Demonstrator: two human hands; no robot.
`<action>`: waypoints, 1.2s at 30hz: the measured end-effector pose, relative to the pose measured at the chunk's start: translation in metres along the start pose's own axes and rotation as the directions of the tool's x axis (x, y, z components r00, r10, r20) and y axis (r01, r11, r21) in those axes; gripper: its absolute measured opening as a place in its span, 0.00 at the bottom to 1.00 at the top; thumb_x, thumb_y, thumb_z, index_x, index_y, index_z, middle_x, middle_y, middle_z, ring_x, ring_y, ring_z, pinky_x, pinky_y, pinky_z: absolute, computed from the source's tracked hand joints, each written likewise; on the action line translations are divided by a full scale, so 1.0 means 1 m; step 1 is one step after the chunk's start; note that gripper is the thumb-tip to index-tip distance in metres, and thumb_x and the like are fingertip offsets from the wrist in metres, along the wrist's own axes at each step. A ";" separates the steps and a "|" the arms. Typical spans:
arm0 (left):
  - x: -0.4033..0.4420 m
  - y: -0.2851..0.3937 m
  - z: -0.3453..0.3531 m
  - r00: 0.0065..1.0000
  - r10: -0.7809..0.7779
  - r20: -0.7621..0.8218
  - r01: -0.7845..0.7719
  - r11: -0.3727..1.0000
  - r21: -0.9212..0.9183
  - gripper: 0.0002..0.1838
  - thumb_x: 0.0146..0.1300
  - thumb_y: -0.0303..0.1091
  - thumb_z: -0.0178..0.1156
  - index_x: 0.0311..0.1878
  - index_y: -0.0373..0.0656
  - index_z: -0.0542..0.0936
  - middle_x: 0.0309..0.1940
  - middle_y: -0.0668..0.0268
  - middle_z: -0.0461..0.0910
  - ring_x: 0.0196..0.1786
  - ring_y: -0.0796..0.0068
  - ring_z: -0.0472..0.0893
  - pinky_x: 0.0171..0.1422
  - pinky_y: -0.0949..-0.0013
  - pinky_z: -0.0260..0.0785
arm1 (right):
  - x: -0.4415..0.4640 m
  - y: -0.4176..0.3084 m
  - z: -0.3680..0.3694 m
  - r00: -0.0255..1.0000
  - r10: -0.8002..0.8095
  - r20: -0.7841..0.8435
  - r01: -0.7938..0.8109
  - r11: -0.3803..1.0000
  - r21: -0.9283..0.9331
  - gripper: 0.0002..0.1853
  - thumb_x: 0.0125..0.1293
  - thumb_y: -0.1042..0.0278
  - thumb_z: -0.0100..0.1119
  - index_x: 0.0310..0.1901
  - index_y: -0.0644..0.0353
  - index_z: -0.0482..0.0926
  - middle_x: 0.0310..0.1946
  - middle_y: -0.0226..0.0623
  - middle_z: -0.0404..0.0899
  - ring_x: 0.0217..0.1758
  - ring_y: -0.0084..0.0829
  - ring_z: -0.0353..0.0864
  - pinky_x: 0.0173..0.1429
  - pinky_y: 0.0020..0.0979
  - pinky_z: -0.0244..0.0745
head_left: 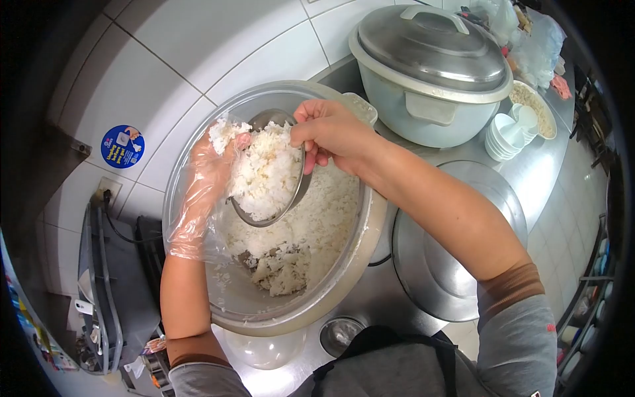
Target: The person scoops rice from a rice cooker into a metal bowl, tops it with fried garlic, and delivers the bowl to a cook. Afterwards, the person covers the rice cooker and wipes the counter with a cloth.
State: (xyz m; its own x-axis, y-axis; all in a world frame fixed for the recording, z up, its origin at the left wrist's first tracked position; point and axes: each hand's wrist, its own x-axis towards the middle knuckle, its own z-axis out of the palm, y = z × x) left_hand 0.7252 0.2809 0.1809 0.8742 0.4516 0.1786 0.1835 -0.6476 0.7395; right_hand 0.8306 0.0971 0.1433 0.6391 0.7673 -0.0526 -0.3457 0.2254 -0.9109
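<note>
Rice (268,178) heaping in a metal bowl (303,187) over a large tub

The right hand (334,129) is clamping the bowl's rim, while the left hand (208,169), wearing a clear plastic glove (197,215), is touching the heap's far side; whether its fingers are closing on grains, one cannot tell. The bowl is tilting above more rice lying in the tub (372,241), which is standing on the bench (377,291). Filling or shaping the heap seems to be underway; moving the bowl would call for a firm rim grip and a steadying palm.
</note>
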 end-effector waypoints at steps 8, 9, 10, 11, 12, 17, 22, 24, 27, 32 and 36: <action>-0.007 0.033 -0.011 0.977 -0.213 -0.034 0.190 0.776 0.601 0.29 0.65 0.55 0.57 0.52 0.34 0.78 0.40 0.48 0.82 0.40 0.52 0.82 0.48 0.57 0.72 | -0.001 -0.002 0.000 1.000 0.027 0.009 -0.026 0.999 -0.020 0.09 0.48 0.77 0.59 0.26 0.55 0.67 0.17 0.29 0.70 0.15 0.30 0.77 0.17 0.24 0.58; -0.007 0.031 -0.010 0.980 -0.193 -0.041 0.177 0.771 0.611 0.28 0.65 0.53 0.56 0.52 0.34 0.77 0.42 0.47 0.82 0.42 0.49 0.82 0.50 0.57 0.71 | -0.001 -0.001 0.000 1.000 0.027 0.010 -0.027 0.999 -0.025 0.09 0.48 0.77 0.59 0.26 0.55 0.67 0.17 0.29 0.70 0.15 0.30 0.77 0.17 0.24 0.58; -0.007 0.027 -0.008 0.984 -0.173 -0.048 0.165 0.766 0.622 0.27 0.66 0.51 0.56 0.53 0.33 0.77 0.43 0.45 0.81 0.43 0.47 0.81 0.51 0.56 0.71 | -0.001 -0.001 0.000 1.000 0.025 0.012 -0.025 0.999 -0.025 0.09 0.48 0.77 0.59 0.26 0.55 0.67 0.17 0.29 0.70 0.15 0.30 0.77 0.17 0.24 0.58; -0.007 0.022 -0.005 0.987 -0.153 -0.055 0.153 0.760 0.632 0.26 0.66 0.48 0.55 0.53 0.32 0.76 0.44 0.43 0.80 0.44 0.44 0.80 0.52 0.55 0.71 | -0.001 -0.001 0.000 1.000 0.024 0.014 -0.023 0.999 -0.026 0.09 0.48 0.77 0.59 0.26 0.55 0.67 0.17 0.29 0.70 0.15 0.30 0.77 0.17 0.24 0.58; -0.008 0.014 -0.003 0.998 -0.030 -0.061 0.062 0.778 0.625 0.23 0.66 0.46 0.55 0.52 0.34 0.77 0.41 0.45 0.81 0.44 0.46 0.81 0.52 0.56 0.71 | 0.000 -0.001 0.000 1.000 0.022 0.017 -0.021 0.999 -0.026 0.09 0.49 0.77 0.59 0.26 0.55 0.67 0.17 0.29 0.70 0.15 0.30 0.77 0.17 0.24 0.58; -0.012 0.002 0.003 0.983 0.179 -0.044 -0.140 0.881 0.453 0.15 0.60 0.30 0.54 0.51 0.43 0.74 0.40 0.52 0.81 0.46 0.55 0.81 0.54 0.59 0.70 | -0.001 -0.001 0.000 1.000 0.018 0.003 -0.018 1.000 -0.007 0.09 0.48 0.77 0.59 0.26 0.55 0.67 0.17 0.29 0.70 0.15 0.30 0.78 0.17 0.24 0.59; -0.002 0.000 0.004 0.992 0.097 0.076 -0.101 0.993 0.054 0.19 0.52 0.16 0.53 0.47 0.46 0.72 0.44 0.61 0.79 0.51 0.68 0.78 0.56 0.65 0.68 | 0.000 -0.002 0.000 0.999 0.035 0.017 -0.034 0.999 -0.015 0.09 0.49 0.77 0.60 0.26 0.55 0.67 0.17 0.29 0.70 0.15 0.31 0.78 0.16 0.24 0.59; 0.001 0.001 0.007 0.986 0.118 0.121 -0.116 0.993 -0.028 0.20 0.50 0.14 0.54 0.47 0.46 0.71 0.44 0.64 0.77 0.49 0.72 0.76 0.55 0.69 0.68 | 0.000 -0.001 0.000 0.998 0.048 0.042 -0.047 0.999 -0.020 0.09 0.49 0.77 0.60 0.26 0.56 0.68 0.17 0.29 0.70 0.15 0.31 0.78 0.16 0.24 0.59; -0.002 0.016 0.003 0.979 0.120 0.167 -0.102 0.988 -0.113 0.23 0.49 0.15 0.56 0.50 0.45 0.73 0.43 0.66 0.76 0.46 0.74 0.74 0.54 0.73 0.68 | 0.001 0.001 0.000 0.997 0.054 0.048 -0.053 0.998 -0.024 0.10 0.49 0.77 0.60 0.25 0.53 0.68 0.14 0.26 0.70 0.14 0.29 0.78 0.15 0.23 0.57; -0.030 0.047 -0.036 0.986 0.096 0.138 -0.068 0.979 -0.191 0.29 0.49 0.18 0.61 0.59 0.42 0.74 0.55 0.61 0.76 0.60 0.60 0.73 0.62 0.62 0.68 | 0.000 -0.002 -0.001 0.998 0.041 0.045 -0.043 0.999 0.030 0.10 0.49 0.78 0.60 0.24 0.54 0.67 0.16 0.28 0.69 0.14 0.31 0.78 0.16 0.25 0.57; -0.028 0.028 -0.057 0.981 0.069 0.179 -0.058 0.996 -0.070 0.24 0.51 0.20 0.62 0.55 0.39 0.79 0.53 0.60 0.78 0.59 0.63 0.74 0.61 0.64 0.68 | 0.001 -0.002 -0.002 0.999 0.039 0.030 -0.040 0.998 0.042 0.10 0.48 0.77 0.60 0.24 0.54 0.67 0.16 0.28 0.70 0.14 0.31 0.78 0.15 0.24 0.56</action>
State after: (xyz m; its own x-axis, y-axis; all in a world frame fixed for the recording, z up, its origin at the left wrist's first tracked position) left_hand 0.6798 0.2853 0.2338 0.9510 0.2887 0.1107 0.1009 -0.6281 0.7715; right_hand 0.8331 0.0965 0.1448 0.6040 0.7934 -0.0758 -0.3995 0.2191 -0.8902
